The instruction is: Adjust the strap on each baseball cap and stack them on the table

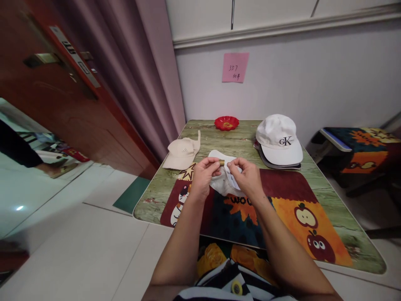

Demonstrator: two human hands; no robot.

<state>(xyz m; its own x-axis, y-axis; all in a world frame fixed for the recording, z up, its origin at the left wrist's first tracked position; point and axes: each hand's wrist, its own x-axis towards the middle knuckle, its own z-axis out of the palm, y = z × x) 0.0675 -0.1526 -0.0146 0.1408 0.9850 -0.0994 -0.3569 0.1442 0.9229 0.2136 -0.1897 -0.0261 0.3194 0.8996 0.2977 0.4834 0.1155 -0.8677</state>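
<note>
Near the middle of the table, a white cap [221, 185] lies under both hands, its inside partly showing. My left hand [206, 173] pinches a small brass-coloured buckle [222, 162] by the cap's strap. Just to the right, my right hand [244, 173] is closed with thumb and finger on the white strap; the exact grip is partly hidden. A beige cap [181, 152] rests at the table's left, its strap end standing up. At the right, a white cap with GK letters [280, 140] sits on top of darker caps.
A red scalloped dish [226, 123] stands at the back of the green table [150, 207]. A colourful patterned mat [282, 186] covers the front. A pink note [235, 67] is on the wall. Left, a person's foot [62, 168] shows beyond the door. A stool [360, 146] stands right.
</note>
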